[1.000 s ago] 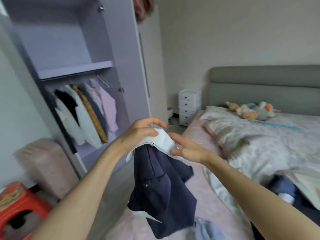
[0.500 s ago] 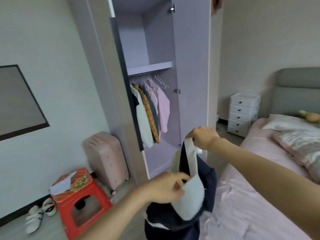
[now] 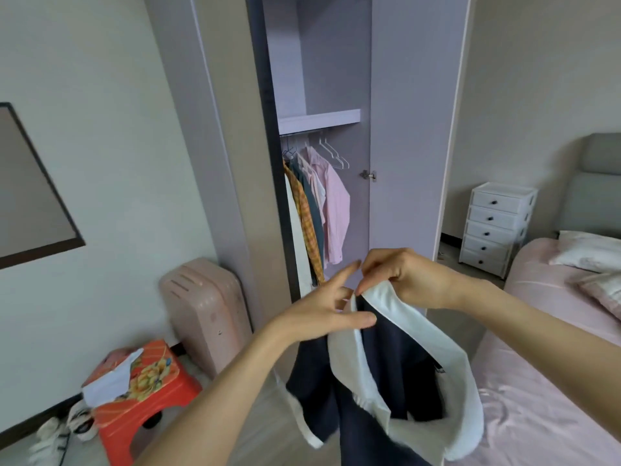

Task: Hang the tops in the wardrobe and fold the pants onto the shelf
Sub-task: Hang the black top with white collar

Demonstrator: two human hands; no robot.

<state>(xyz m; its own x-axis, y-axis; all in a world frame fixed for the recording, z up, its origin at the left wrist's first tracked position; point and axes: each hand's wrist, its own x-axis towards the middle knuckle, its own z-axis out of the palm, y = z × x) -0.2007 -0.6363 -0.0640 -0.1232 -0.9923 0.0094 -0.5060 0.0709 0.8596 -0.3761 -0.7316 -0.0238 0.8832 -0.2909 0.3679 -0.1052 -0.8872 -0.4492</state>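
A navy top with a wide white collar [image 3: 386, 371] hangs in front of me, low in the middle of the view. My right hand [image 3: 406, 277] pinches the collar at its top edge and bears the garment. My left hand [image 3: 326, 311] touches the collar just beside it with straight fingers, index finger raised. Straight ahead stands the open lilac wardrobe [image 3: 413, 129]. Its shelf [image 3: 319, 120] is bare, and below it a rail carries several hung tops [image 3: 319, 210] and a few bare white hangers [image 3: 334, 154].
A pink bed [image 3: 544, 381] with pillows lies to the right, a white drawer chest [image 3: 497, 227] behind it. A pink heater [image 3: 201, 311] and a red stool [image 3: 141, 388] with a white cloth stand left of the wardrobe; shoes [image 3: 53, 432] lie on the floor.
The view has turned and drawn closer to the open wardrobe. My left hand has let go of the collar and now lies against it with straight fingers, higher up beside my right hand.
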